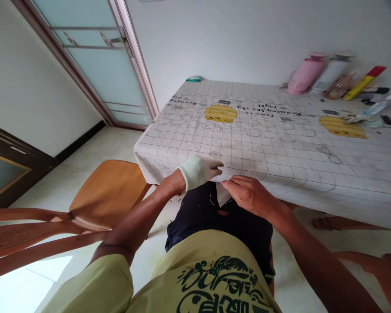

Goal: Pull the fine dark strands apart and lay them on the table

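A whitish glove with a pale green cuff covers my left hand (203, 169), which is at the table's front edge over my lap. Its fingers stretch to the right, with two tips slightly apart. My right hand (249, 193) is bare and closed, thumb and forefinger pinched just beside the left fingertips. Whatever is in that pinch is too small to make out. Below the hands, a light piece of cloth (222, 195) hangs over my dark trousers (195, 208). A thin white thread (211, 201) curves across the trousers beside it.
A checked tablecloth (189, 130) with yellow prints covers the table. A pink bottle-shaped container (306, 74), a grey one (332, 71), a yellow-and-red box (361, 84) and small items stand back right. A wooden chair (107, 191) is at left, near a glass-panelled door (94, 65).
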A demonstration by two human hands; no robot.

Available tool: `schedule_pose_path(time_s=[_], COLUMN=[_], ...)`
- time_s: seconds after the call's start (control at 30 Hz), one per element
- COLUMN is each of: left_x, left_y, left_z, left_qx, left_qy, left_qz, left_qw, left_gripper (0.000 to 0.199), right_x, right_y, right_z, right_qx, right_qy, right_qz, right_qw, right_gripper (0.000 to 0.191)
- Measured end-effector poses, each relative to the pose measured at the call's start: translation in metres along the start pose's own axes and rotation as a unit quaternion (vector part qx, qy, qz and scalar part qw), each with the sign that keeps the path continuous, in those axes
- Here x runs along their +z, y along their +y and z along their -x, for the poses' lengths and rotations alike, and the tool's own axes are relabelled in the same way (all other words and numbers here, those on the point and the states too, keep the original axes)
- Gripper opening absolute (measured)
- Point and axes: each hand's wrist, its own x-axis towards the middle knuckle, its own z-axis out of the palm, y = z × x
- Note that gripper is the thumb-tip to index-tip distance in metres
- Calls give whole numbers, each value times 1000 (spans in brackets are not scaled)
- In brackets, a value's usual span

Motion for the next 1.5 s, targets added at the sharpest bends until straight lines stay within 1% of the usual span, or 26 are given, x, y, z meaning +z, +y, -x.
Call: schedule_pose_path(time_s=[0.1,0.13,0.2,0.27,0.37,0.47,0.53,0.6,0.67,0.73,0.83,0.93,1.07,1.13,1.27,1.37,1.43,1.5], left_x=[6,7,6,3,-1,1,4,7,11,15,20,21,16,11,-2,-16,-23,-26], left_y=[9,9,4,-9,-33,-48,-49,-44,-38,-34,-36,-40,-40,-39,-35,-36,-41,-51], left_z=[-2,-1,4,11,22,31,36,38,36,30,18,11,12,11,2,-4,-5,-4], left_qx=[52,65,69,42,-1,-15,-21,-29,-43,-69,-106,-116,-98,-97,-123,-108,-104,-112], left_qy=[-47,-55,-61,-53,-40,-36,-52,-74,-82,-70,-58,-43,8,20,1,3,10,7], left_qz=[-32,-48,-83,-104,-93,-84,-83,-63,-34,-6,35,40,15,11,34,58,59,44], left_qw=[997,995,992,992,995,996,995,995,995,995,992,991,995,995,992,992,993,993], left_gripper=[20,23,29,31,29,29,32,34,34,30,28,26,23,23,27,33,35,34], right_x=[2,3,4,4,4,4,5,7,10,14,22,31,40,42,44,45,48,51], right_y=[7,10,14,18,23,30,34,37,39,42,45,48,46,45,44,48,52,57], right_z=[-3,-4,-6,-9,-16,-28,-38,-49,-60,-70,-84,-94,-103,-108,-120,-134,-147,-161], right_qx=[24,29,32,30,38,62,74,83,87,83,63,63,76,80,85,83,83,82], right_qy=[41,52,66,74,84,98,105,109,112,110,105,97,88,83,80,75,65,51], right_qz=[-31,-39,-51,-56,-58,-74,-92,-100,-99,-106,-122,-121,-118,-124,-123,-125,-132,-140], right_qw=[998,997,996,995,994,991,987,986,985,985,985,986,986,986,985,986,986,985], right_gripper=[26,25,24,24,23,21,23,24,23,23,23,22,21,21,18,17,17,17])
